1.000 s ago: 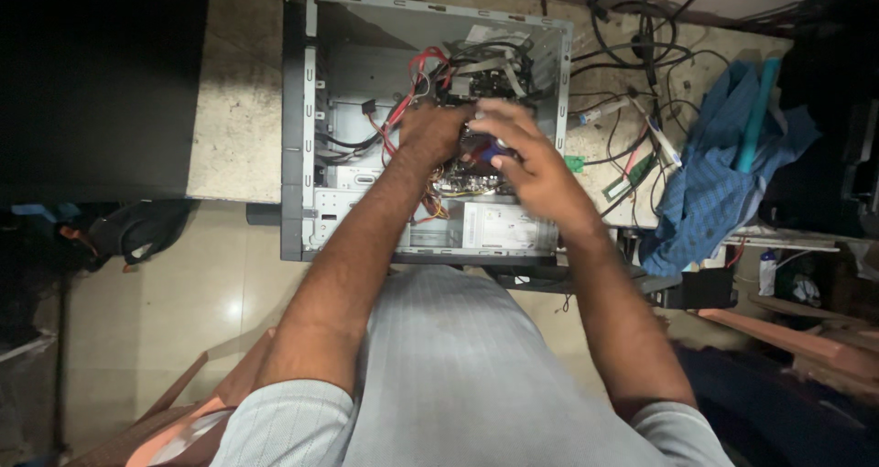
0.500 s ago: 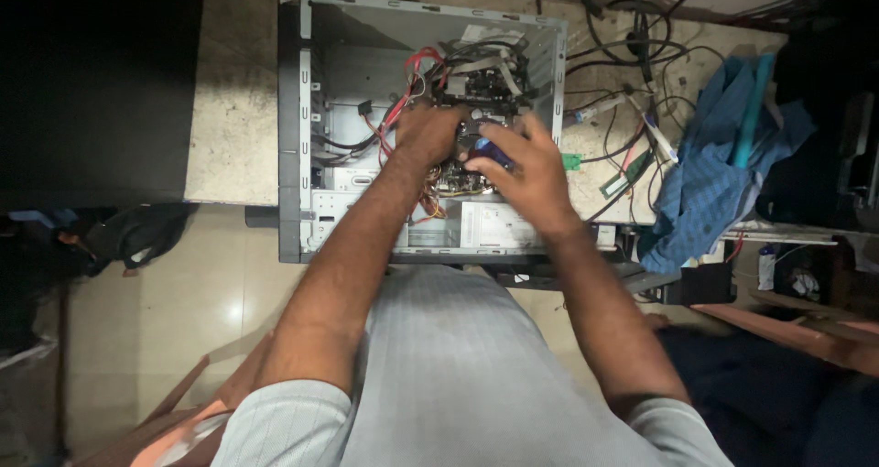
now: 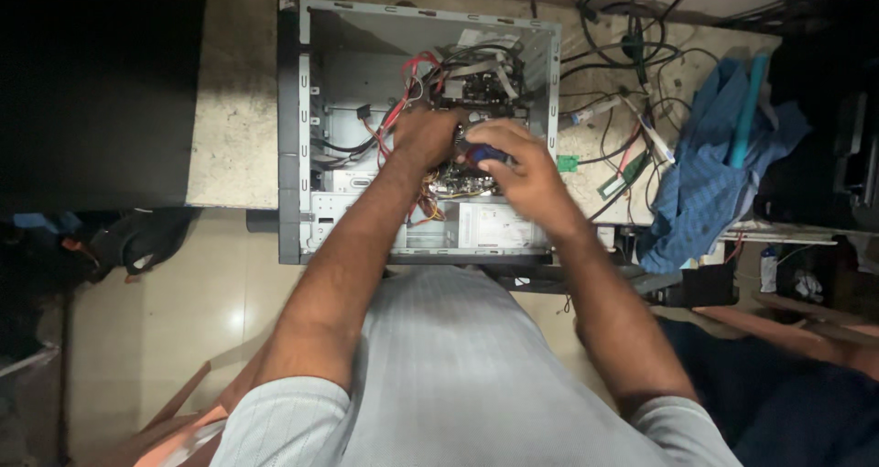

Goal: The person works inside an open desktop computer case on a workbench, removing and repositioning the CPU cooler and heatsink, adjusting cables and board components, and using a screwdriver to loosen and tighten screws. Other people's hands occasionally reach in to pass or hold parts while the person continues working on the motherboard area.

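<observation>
— Cables worry me most: red and yellow wires [image 3: 412, 110] crowd right against my left hand [image 3: 426, 137], which is curled inside the open computer case [image 3: 293, 128] on the bench [image 3: 233, 110]; I can't tell what it grips.

— And your right hand [image 3: 522, 169]?

— Closed around a blue-handled tool [image 3: 485, 154] (likely a screwdriver) over the motherboard [image 3: 481, 87]. A slip could gouge the board or snag a wire.

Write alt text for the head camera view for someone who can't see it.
Seen from above, a person's left hand and right hand reach together into an open grey computer case lying on a stone-topped bench, the right hand around a blue-handled tool. Loose cables and a crumpled blue cloth lie to the right.
</observation>
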`<state>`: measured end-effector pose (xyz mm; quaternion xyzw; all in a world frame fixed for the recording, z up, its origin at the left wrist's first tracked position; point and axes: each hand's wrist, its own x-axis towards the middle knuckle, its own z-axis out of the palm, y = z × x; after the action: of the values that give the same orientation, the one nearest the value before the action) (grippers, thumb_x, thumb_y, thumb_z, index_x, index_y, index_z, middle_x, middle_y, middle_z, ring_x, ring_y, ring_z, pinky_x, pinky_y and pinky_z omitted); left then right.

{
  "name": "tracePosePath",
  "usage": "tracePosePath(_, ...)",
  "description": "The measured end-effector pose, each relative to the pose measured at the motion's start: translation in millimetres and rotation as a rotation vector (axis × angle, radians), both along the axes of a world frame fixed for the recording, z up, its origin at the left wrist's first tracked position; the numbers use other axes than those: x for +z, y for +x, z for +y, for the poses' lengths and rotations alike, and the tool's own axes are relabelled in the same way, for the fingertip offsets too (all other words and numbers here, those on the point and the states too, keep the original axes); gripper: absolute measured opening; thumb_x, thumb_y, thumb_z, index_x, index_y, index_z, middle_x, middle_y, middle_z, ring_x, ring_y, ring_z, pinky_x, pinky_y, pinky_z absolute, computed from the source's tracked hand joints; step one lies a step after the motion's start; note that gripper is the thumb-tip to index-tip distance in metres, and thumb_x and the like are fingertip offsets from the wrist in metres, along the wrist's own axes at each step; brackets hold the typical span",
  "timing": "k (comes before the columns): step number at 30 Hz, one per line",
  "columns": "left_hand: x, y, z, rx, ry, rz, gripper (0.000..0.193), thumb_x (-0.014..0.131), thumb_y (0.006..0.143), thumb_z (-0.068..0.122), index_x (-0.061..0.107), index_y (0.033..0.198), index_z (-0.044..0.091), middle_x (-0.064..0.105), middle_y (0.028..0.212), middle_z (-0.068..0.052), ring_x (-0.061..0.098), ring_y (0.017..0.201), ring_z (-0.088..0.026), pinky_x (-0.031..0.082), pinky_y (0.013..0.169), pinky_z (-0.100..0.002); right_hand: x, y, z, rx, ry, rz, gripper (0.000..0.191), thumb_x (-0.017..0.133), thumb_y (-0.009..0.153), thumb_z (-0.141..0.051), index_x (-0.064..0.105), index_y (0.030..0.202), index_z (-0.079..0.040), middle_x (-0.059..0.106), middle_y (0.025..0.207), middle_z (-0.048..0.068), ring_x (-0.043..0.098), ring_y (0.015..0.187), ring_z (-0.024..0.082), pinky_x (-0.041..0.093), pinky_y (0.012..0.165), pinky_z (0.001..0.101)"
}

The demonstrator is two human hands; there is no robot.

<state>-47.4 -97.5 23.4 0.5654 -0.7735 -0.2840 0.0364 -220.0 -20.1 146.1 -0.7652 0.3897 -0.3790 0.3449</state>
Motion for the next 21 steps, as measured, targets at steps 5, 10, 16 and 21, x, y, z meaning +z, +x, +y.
tracePosePath(5, 6.8, -0.3, 0.2, -0.007, -0.054, 0.019, 0.061, 0.090, 0.068, 0.034, 0.070, 0.125, 0.036, 0.073, 0.118, -0.007, 0.063, 0.116, -0.037, 0.051, 0.094, -0.053, 1.3, -2.3, -2.9, -0.152, 0.087, 0.209, 0.041, 0.081, 0.083, -0.009, 0.070, 0.123, -0.008, 0.058, 0.110, 0.017, 0.061, 0.103, 0.033, 0.049, 0.091, 0.0391)
tracePosePath(10, 5.1, 2.0, 3.9, 0.004, -0.037, 0.008, 0.058, 0.089, 0.069, 0.035, 0.070, 0.123, 0.032, 0.074, 0.114, -0.010, 0.066, 0.113, -0.037, 0.052, 0.093, -0.052, 4.7, -1.8, -2.6, 0.110, 0.110, -0.021, 0.039, 0.066, 0.092, -0.001, 0.064, 0.131, -0.006, 0.065, 0.129, 0.014, 0.064, 0.124, 0.031, 0.048, 0.111, 0.0392)
tracePosePath(16, -4.4, 1.8, -0.3, 0.014, -0.071, 0.033, 0.053, 0.087, 0.069, 0.032, 0.072, 0.120, 0.033, 0.076, 0.112, -0.010, 0.068, 0.111, -0.037, 0.053, 0.093, -0.051, 6.6, 3.5, 0.8, -0.091, -0.048, 0.174, 0.038, 0.073, 0.090, -0.002, 0.065, 0.127, -0.002, 0.058, 0.117, 0.017, 0.060, 0.112, 0.034, 0.048, 0.100, 0.0392)
tracePosePath(21, -2.3, -0.8, -3.1, -0.011, -0.080, 0.016, 0.056, 0.087, 0.068, 0.031, 0.071, 0.122, 0.032, 0.074, 0.112, -0.012, 0.067, 0.110, -0.038, 0.053, 0.088, -0.053, 4.7, -1.9, 1.5, -0.095, 0.039, 0.066, 0.040, 0.075, 0.086, -0.004, 0.067, 0.125, -0.004, 0.061, 0.114, 0.014, 0.062, 0.106, 0.031, 0.049, 0.095, 0.0384)
